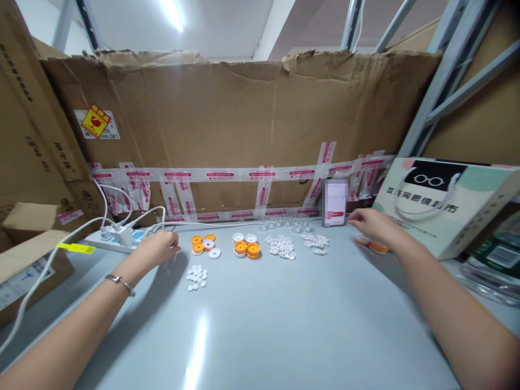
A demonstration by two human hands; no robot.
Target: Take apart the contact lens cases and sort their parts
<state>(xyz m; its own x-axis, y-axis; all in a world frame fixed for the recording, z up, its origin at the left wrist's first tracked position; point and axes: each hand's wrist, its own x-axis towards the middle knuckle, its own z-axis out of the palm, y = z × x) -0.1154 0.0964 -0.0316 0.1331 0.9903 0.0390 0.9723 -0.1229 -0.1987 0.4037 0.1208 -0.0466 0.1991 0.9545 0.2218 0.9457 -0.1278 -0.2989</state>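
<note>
Head view: cardboard (227, 119) walls off the rear of the table (292, 319); a power strip (109, 238) crowds the left hand (159, 249), a carrier bag (442, 216) the right hand (371, 225). Orange and white discs (252, 249) lie between both. Arms extended, fingers curled downward; pinching cannot be determined.

Bare left hand (157, 250) and right hand (376, 225), forearms (439, 287) too, plus 1 slim, kinda shiny silvery bangle (120, 282) on the left.

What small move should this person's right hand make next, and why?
Perhaps close the right hand on an orange-and-white piece beside the bag: it shows just below the hand, though whether they touch I can't tell.
</note>
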